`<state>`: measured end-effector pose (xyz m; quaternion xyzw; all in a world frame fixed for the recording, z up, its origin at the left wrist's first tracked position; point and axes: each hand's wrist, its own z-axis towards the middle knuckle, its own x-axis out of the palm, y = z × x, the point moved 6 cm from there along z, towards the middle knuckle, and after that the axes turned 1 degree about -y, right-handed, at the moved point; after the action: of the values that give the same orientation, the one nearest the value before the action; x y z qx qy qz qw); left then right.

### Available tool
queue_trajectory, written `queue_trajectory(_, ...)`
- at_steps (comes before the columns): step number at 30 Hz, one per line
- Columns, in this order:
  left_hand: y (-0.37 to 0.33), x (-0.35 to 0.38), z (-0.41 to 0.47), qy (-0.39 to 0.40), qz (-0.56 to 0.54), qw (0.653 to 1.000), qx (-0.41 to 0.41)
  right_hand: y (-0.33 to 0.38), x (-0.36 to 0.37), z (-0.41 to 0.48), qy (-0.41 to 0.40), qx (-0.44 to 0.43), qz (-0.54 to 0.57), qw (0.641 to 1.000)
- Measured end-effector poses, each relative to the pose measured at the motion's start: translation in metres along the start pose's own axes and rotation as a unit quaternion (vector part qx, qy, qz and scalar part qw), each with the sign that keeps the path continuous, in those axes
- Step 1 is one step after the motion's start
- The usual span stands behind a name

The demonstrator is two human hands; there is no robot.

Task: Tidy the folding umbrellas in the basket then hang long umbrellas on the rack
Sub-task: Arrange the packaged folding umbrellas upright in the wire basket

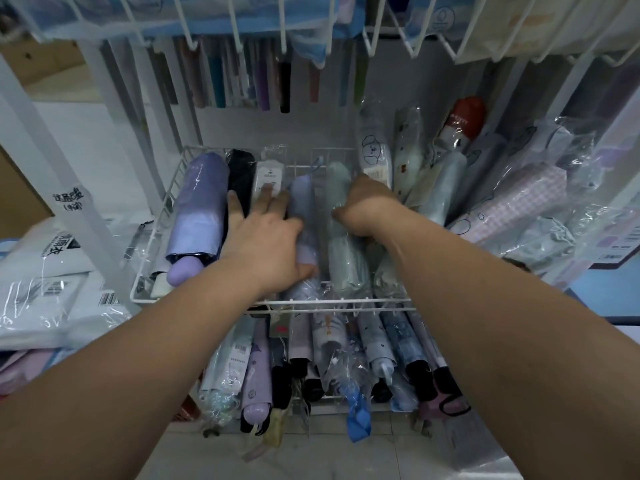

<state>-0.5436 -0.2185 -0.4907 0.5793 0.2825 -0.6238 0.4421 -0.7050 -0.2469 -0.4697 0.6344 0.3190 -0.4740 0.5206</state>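
A white wire basket (311, 302) holds several folding umbrellas lying side by side. My left hand (266, 237) lies flat with spread fingers on a white-tagged umbrella (268, 178) and a lavender umbrella (303, 202) wrapped in plastic. My right hand (367, 207) grips a pale green wrapped umbrella (346, 261) from above, fingers curled round it. A large purple umbrella (199, 209) and a black one (240, 178) lie at the basket's left. Long umbrellas (242, 77) hang behind from the white rack (239, 29) overhead.
More wrapped folding umbrellas (502, 199) lean in a pile to the right. A lower basket tier (329, 362) holds several more umbrellas. White packaged raincoats (45, 282) are stacked on the left. White rack posts (45, 161) stand at left.
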Motion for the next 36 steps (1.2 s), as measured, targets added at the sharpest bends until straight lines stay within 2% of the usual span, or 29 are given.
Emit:
queue_trajectory(3, 0.007, 0.000, -0.004, 0.001, -0.065, 0.998, -0.015, -0.003, 0.015, 0.001, 0.010, 0.009, 0.013, 1.000)
queue_trajectory(6, 0.010, 0.002, -0.004, 0.020, -0.110, 0.994, -0.016, 0.004, 0.016, -0.003, 0.018, -0.024, 0.000, 1.000)
queue_trajectory(8, 0.013, 0.002, -0.003, 0.031, -0.121, 0.992, -0.018, 0.009, 0.017, -0.011, 0.065, -0.056, -0.013, 0.996)
queue_trajectory(11, 0.016, 0.003, -0.003, 0.054, -0.128, 0.990, -0.016, 0.006, 0.020, -0.027, 0.189, -0.062, 0.012, 0.980)
queue_trajectory(13, 0.017, 0.002, -0.004, 0.055, -0.136, 0.989, -0.014, 0.007, 0.021, -0.032, 0.221, -0.061, -0.001, 0.973)
queue_trajectory(16, 0.017, 0.002, -0.004, 0.047, -0.141, 0.989, -0.017, 0.015, 0.026, -0.027, 0.164, -0.096, -0.075, 0.979)
queue_trajectory(20, 0.017, 0.002, -0.004, 0.048, -0.148, 0.988, -0.023, 0.017, 0.028, -0.030, 0.149, -0.113, -0.055, 0.981)
queue_trajectory(22, 0.017, 0.001, -0.004, 0.046, -0.150, 0.987, -0.026, 0.016, 0.017, -0.033, 0.108, -0.147, -0.074, 0.980)
queue_trajectory(25, 0.010, -0.005, -0.003, 0.022, -0.176, 0.983, -0.043, 0.008, -0.014, -0.045, -0.040, -0.172, -0.091, 0.980)
queue_trajectory(27, -0.003, -0.014, -0.001, -0.024, -0.207, 0.978, -0.032, -0.006, -0.036, -0.057, -0.152, -0.155, -0.104, 0.971)
queue_trajectory(29, -0.021, -0.023, 0.001, -0.055, -0.289, 0.956, -0.020, -0.025, -0.053, -0.068, -0.217, -0.117, -0.135, 0.960)
queue_trajectory(32, -0.053, -0.030, 0.007, -0.038, -0.422, 0.906, -0.018, -0.054, -0.064, -0.073, -0.205, -0.047, -0.144, 0.967)
queue_trajectory(36, -0.090, -0.030, 0.019, 0.011, -0.449, 0.893, 0.001, -0.067, -0.074, -0.073, -0.188, -0.027, -0.141, 0.972)
